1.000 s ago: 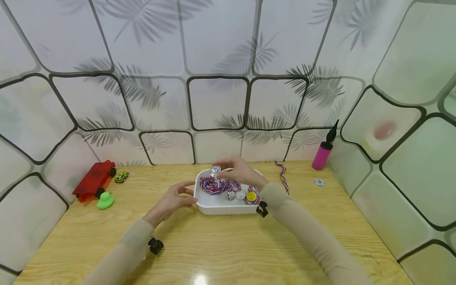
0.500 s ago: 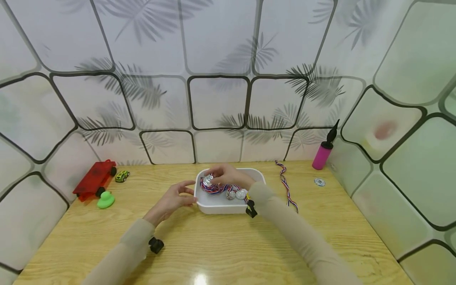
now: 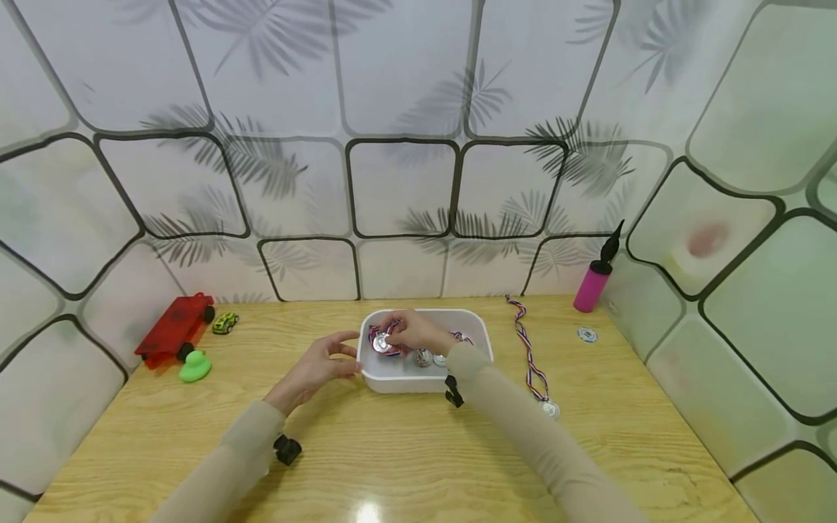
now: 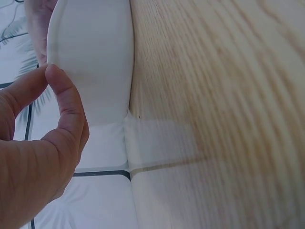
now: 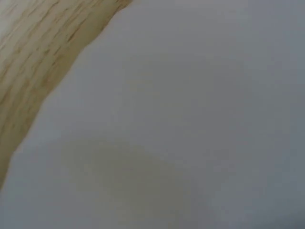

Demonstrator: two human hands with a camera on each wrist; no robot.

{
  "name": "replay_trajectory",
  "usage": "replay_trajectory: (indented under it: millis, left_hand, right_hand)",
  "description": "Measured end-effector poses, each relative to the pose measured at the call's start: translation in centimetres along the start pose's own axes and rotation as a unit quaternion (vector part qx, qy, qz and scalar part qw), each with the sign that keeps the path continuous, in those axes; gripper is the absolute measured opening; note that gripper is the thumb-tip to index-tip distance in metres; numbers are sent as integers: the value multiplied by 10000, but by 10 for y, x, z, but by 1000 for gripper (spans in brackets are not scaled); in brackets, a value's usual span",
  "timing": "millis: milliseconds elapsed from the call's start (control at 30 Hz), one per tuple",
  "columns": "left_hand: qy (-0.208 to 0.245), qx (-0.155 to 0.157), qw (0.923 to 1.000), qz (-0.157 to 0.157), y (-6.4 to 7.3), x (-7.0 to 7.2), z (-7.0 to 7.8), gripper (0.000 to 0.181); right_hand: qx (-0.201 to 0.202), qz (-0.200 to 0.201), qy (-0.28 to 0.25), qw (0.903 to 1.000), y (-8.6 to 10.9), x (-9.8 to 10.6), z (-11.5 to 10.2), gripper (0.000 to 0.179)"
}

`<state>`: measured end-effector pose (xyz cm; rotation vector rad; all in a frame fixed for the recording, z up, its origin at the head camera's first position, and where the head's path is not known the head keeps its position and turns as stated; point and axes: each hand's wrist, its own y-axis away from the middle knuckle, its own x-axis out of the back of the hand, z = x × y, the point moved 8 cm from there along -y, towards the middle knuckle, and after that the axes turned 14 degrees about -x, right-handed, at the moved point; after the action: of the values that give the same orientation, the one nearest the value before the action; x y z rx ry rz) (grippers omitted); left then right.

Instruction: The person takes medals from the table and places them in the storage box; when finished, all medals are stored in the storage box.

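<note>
A white bin holds several medals with red, white and blue ribbons. Over its left part, my right hand pinches a silver medal close to the bundled ribbon. Two more silver medals lie near the middle, partly covered by the right hand and sleeve. My left hand holds the bin's left end with curved thumb and fingers. In the left wrist view, the fingertips of the left hand meet at the bin's rim. The right wrist view shows only a blurred white surface and some wood.
Right of the bin, a silver medal lies on the wooden table with its ribbon stretched backward. Beyond are a white and blue chip and a pink pump. A red toy vehicle, yellow-green car and green duck stand left.
My right hand has lowered the silver medal into the left part of the bin. The ribbon on the right has slid forward, and its silver medal now shows. The left hand stays put.
</note>
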<state>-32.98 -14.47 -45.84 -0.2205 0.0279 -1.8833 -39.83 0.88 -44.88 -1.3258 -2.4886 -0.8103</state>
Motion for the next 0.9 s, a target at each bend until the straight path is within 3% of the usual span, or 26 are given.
replay_trajectory:
  millis: [233, 467, 900]
  left_hand:
    - [61, -67, 10000, -34, 0, -2, 1, 70]
    - [51, -29, 10000, -14, -1, -2, -1, 69]
    - [44, -31, 10000, -16, 0, -1, 0, 68]
  right_hand:
    - [78, -22, 356, 9993, -2, -9, 0, 27]
    - [260, 118, 1113, 9934, -6, -13, -4, 27]
    - [249, 210, 1476, 9885, -13, -20, -4, 28]
